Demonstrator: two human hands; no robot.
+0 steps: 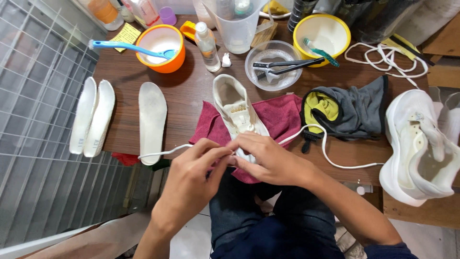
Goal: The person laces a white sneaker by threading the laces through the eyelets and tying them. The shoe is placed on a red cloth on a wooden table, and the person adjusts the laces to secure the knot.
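A white sneaker (235, 108) lies on a maroon cloth (278, 115) at the front edge of the brown table (191, 86), toe towards me. My left hand (194, 172) pinches a white shoelace (160, 153) that trails off to the left. Over the shoe's toe end, my right hand (266, 160) grips the same lace where it enters the front eyelets; the other end loops off right across the table. Both hands touch each other over the shoe.
Three white insoles (152, 120) lie at left. A second white sneaker (421, 148) rests at right beside a grey and yellow cloth (350, 110). Behind are an orange bowl (160, 48) with a blue brush, a clear bowl (274, 64), a yellow bowl (322, 33), bottles and another lace.
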